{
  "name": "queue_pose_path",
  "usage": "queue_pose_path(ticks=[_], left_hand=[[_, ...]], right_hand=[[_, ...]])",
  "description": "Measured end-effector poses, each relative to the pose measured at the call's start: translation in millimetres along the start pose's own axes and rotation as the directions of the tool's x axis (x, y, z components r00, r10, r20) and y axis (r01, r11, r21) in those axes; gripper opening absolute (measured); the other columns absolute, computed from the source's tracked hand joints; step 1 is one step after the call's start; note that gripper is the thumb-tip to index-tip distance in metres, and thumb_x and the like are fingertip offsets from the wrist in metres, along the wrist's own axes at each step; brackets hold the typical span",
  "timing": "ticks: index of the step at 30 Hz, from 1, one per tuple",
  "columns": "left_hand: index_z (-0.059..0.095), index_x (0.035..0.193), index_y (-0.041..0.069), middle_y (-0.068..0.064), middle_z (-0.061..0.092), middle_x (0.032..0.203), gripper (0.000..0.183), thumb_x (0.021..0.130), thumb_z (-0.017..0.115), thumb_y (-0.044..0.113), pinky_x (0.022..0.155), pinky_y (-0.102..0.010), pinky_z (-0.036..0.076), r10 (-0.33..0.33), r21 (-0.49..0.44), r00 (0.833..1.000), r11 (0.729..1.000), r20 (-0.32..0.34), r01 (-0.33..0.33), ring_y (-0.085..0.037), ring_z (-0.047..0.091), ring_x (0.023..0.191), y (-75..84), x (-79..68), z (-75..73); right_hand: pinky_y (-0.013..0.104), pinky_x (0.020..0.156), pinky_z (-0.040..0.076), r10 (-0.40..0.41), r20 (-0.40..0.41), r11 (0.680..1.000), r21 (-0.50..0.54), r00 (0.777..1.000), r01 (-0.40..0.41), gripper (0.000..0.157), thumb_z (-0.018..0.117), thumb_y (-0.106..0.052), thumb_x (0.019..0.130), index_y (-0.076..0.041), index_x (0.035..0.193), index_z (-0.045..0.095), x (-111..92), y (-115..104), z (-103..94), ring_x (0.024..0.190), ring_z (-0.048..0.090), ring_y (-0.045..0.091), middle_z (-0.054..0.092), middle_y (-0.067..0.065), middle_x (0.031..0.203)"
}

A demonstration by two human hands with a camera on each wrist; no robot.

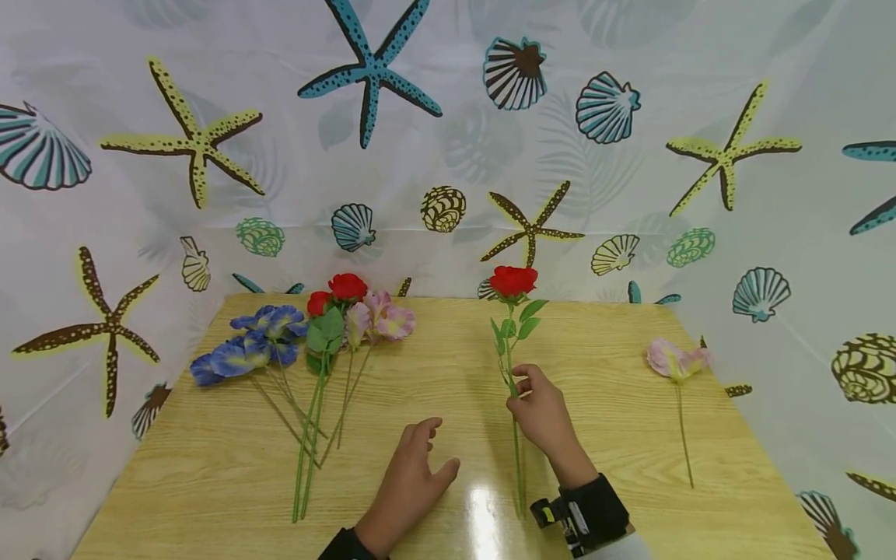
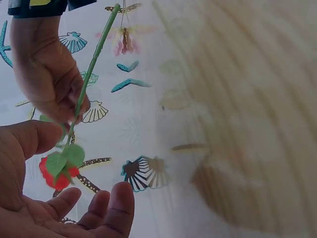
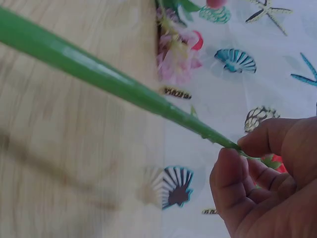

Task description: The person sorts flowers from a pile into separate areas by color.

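A single red rose (image 1: 513,281) with green leaves and a long green stem stands upright in my right hand (image 1: 544,412). Thumb and fingertips pinch its stem (image 3: 148,103) midway, below the leaves. To the left of it, my left hand (image 1: 414,474) hovers over the table with relaxed, parted fingers and holds nothing. In the left wrist view the rose's bloom (image 2: 57,171) shows beyond the left thumb and fingers, with the right hand (image 2: 47,74) behind. The right wrist view shows the bloom mostly hidden by the right fingers.
On the left of the wooden table (image 1: 448,365) lie blue flowers (image 1: 269,334), two red roses (image 1: 348,287) and pink flowers (image 1: 381,317), their stems crossing. One pink flower (image 1: 677,361) lies alone at the right. A cloth (image 1: 448,140) printed with shells and starfish hangs behind.
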State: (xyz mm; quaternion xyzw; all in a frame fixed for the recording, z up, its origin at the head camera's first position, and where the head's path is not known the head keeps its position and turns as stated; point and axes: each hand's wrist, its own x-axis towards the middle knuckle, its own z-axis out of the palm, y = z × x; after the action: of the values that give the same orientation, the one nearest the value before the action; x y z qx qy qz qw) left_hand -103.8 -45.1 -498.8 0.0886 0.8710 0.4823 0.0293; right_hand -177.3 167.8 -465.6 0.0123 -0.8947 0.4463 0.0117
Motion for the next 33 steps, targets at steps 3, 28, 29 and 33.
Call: queue_pose_path(ticks=[3, 28, 29, 33], left_hand=[[0.038, 0.131, 0.009, -0.015, 0.043, 0.122, 0.057, 0.083, 0.062, 0.028, 0.082, -0.047, 0.046, -0.010, 0.020, 1.000, 1.000, -0.018, 0.010, -0.028, 0.046, 0.105, -3.6, 0.2, -5.7], [0.040, 0.130, 0.000, -0.028, 0.037, 0.122, 0.059, 0.082, 0.062, 0.027, 0.071, -0.052, 0.047, 0.002, 0.506, 0.979, 0.856, -0.203, 0.103, -0.044, 0.038, 0.106, -61.4, 8.4, -82.1], [0.040, 0.129, 0.000, -0.029, 0.037, 0.122, 0.059, 0.082, 0.062, 0.027, 0.071, -0.053, 0.047, 0.010, 0.518, 0.977, 0.849, -0.211, 0.103, -0.045, 0.038, 0.106, -62.5, 8.7, -84.1], [0.042, 0.127, -0.001, -0.030, 0.039, 0.119, 0.058, 0.081, 0.062, 0.028, 0.068, -0.056, 0.047, 0.046, 0.558, 0.965, 0.823, -0.259, 0.110, -0.047, 0.040, 0.103, -67.3, 10.4, -93.7]], right_hand=[[0.031, 0.048, 0.045, 0.004, -0.005, 0.998, -0.066, 1.000, -0.004, 0.040, 0.053, -0.005, 0.081, -0.009, 0.121, 0.049, 5, 14, -9.4, 0.068, 0.056, 0.017, 0.057, 0.012, 0.091], [0.042, 0.053, 0.046, 0.083, -0.020, 0.881, -0.465, 0.996, -0.082, 0.039, 0.046, -0.008, 0.085, 0.009, 0.121, 0.045, 26, 110, -113.2, 0.068, 0.056, 0.029, 0.060, 0.030, 0.095], [0.042, 0.053, 0.046, 0.087, -0.016, 0.882, -0.464, 0.996, -0.085, 0.039, 0.046, -0.009, 0.086, 0.009, 0.121, 0.045, 26, 111, -113.9, 0.067, 0.056, 0.028, 0.060, 0.029, 0.095], [0.043, 0.054, 0.047, 0.107, -0.013, 0.872, -0.479, 0.994, -0.100, 0.038, 0.050, -0.013, 0.087, 0.008, 0.118, 0.048, 29, 118, -114.3, 0.068, 0.056, 0.029, 0.061, 0.027, 0.093]])
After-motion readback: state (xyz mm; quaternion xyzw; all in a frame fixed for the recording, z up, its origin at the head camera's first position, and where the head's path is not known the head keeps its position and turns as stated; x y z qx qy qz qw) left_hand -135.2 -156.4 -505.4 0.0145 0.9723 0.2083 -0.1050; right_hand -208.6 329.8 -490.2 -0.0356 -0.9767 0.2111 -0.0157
